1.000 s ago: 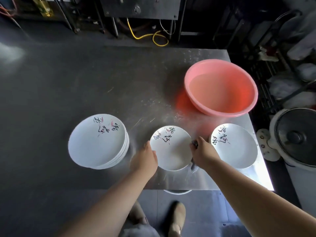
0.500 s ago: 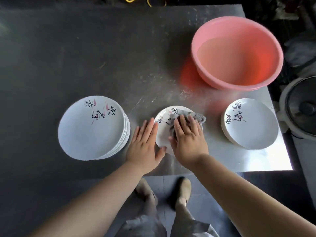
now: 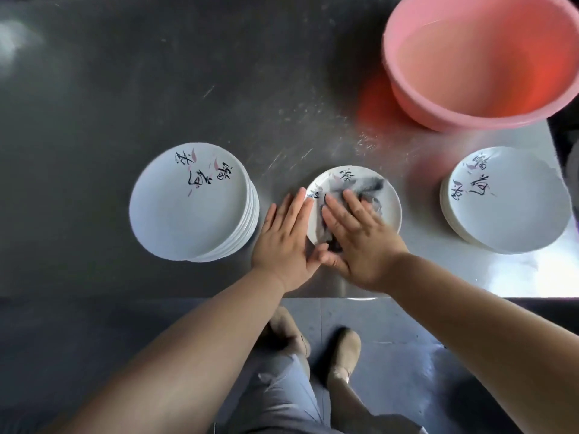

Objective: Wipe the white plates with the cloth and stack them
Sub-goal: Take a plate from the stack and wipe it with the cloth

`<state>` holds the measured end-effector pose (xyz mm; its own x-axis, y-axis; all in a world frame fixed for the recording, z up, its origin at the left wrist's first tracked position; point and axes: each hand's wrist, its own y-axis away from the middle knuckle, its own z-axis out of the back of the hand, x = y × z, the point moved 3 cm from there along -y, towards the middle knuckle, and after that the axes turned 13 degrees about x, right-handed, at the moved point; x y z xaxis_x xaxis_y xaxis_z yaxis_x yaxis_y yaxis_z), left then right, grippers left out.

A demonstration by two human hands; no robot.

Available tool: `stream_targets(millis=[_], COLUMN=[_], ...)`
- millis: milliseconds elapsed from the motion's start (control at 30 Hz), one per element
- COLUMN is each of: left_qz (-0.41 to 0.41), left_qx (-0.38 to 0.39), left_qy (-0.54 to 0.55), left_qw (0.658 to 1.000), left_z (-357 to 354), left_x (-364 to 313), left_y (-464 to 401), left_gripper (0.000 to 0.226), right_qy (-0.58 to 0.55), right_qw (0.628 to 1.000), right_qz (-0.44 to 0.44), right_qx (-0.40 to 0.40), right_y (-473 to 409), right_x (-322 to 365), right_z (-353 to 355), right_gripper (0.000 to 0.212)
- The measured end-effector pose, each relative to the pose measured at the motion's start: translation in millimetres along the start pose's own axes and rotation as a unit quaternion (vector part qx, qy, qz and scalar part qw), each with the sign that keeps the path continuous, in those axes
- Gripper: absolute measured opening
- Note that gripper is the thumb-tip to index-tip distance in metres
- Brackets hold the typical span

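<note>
The right hand (image 3: 360, 236) is pressing the grey cloth (image 3: 363, 191) flat-fingered onto the single white plate (image 3: 390, 211) lying near the front edge of the desk (image 3: 156, 89), while the left hand (image 3: 283, 238) is resting open, fingers straight, against that plate's left rim; neither grip is closing round anything. Because nothing is pinning the plate but flat palms, a hard sideways stroke is likely risking it skating toward the desk's edge or into the left stack (image 3: 191, 202) just beside it. The right stack (image 3: 504, 198) and the pink basin (image 3: 482, 57) are sitting well clear.
</note>
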<state>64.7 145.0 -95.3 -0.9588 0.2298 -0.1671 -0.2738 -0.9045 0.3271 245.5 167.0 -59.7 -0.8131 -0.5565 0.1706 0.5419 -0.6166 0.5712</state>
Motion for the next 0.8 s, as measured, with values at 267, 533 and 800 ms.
stream_targets(millis=[267,533,800], left_qz=[0.006,0.007,0.008], left_qx=[0.004,-0.012,-0.007], left_qy=[-0.021,-0.011,-0.004], left_qw=[1.0,1.0,1.0], left_z=[2,-2,-1], left_x=[0,1,2], left_y=[1,1,-1], left_gripper=[0.09,0.09,0.091], right_qy=[0.014,0.031,0.033], right_qw=[0.998,0.996,0.997], right_qz=[-0.059,-0.002,-0.013], right_qx=[0.023,0.078,0.073], right_y=[-8,27,32], right_x=[-16,0,2], right_z=[21,-14,-14], right_gripper=[0.103,0.106,0.109])
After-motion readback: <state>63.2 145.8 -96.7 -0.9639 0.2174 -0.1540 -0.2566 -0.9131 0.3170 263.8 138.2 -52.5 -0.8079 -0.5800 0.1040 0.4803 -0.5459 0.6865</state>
